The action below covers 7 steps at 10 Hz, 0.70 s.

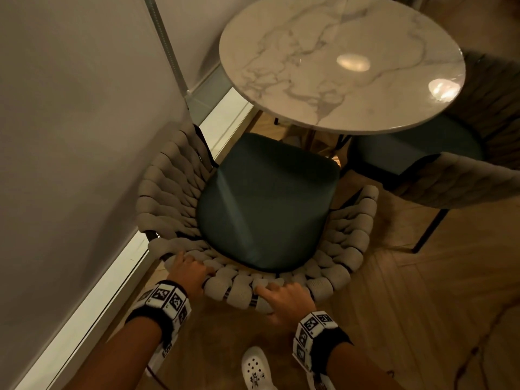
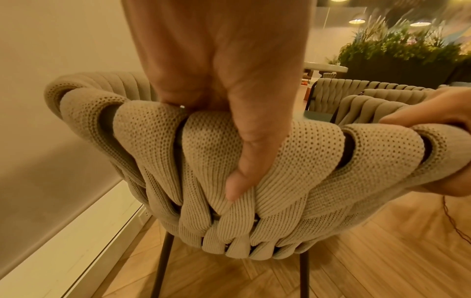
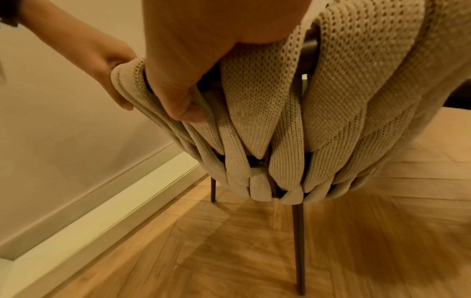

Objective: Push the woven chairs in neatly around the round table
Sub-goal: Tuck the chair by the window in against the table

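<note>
A woven beige chair with a dark green seat cushion stands in front of me, its seat's far edge just under the round marble table. My left hand grips the top rim of the chair's backrest on the left, thumb down its outer side. My right hand grips the same rim further right, thumb pressed on the woven straps. A second woven chair stands at the table's right side, its green seat partly under the tabletop.
A wall with a lit white skirting strip runs close along the chair's left. The floor is herringbone wood. My white shoe stands behind the chair. Planters and another table lie farther off.
</note>
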### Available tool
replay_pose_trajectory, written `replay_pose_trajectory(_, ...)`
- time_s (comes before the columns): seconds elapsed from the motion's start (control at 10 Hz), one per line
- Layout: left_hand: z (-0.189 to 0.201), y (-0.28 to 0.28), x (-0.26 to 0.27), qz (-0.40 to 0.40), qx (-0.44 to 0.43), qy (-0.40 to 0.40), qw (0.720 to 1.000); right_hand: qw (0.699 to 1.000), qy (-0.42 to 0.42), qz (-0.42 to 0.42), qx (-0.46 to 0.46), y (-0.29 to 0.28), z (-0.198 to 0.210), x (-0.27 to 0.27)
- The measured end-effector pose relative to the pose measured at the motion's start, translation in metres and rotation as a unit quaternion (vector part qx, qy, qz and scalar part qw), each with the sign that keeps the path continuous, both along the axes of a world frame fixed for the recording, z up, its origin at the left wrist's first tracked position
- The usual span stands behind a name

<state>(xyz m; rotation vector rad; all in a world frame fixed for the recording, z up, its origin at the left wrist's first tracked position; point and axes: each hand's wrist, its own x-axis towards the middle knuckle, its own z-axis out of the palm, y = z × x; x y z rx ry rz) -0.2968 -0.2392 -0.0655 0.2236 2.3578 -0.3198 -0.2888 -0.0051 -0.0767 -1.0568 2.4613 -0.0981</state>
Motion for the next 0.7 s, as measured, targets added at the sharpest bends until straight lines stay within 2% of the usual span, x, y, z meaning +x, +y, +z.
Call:
replay_pose_trajectory(0.1,0.0,-0.002,-0.01,0.011,-0.008,-0.026,1.0,0.999,0.007,0.025,0.025,-0.004,-0.001,-0.009)
replay_pose_trajectory(0.2,-0.004,0.003,-0.018,0.035,-0.027,-0.08,0.996,1.0,0.004,0.016,0.011,-0.003,-0.003,-0.005)
replay_pose_trajectory(0.3,-0.011,0.006,-0.023,0.089,-0.017,-0.11,0.99,0.999,-0.027,-0.013,-0.032,-0.001,-0.003,-0.005)
replay_pose_trajectory(0.4,-0.009,0.008,-0.019,0.104,0.01,-0.11,0.988,0.997,-0.077,-0.01,-0.028,-0.001,0.003,-0.009)
replay_pose_trajectory(0.5,0.005,0.015,-0.012,0.099,-0.011,-0.05,0.994,0.982,-0.182,-0.028,0.027,0.006,0.007,-0.02)
replay_pose_trajectory(0.6,0.013,0.03,0.001,0.118,0.001,0.034,0.992,0.974,-0.213,-0.074,-0.005,0.026,0.008,-0.039)
replay_pose_trajectory(0.7,0.013,0.034,0.031,0.154,0.024,0.188,0.97,0.977,-0.161,-0.129,-0.056,0.072,0.001,-0.067)
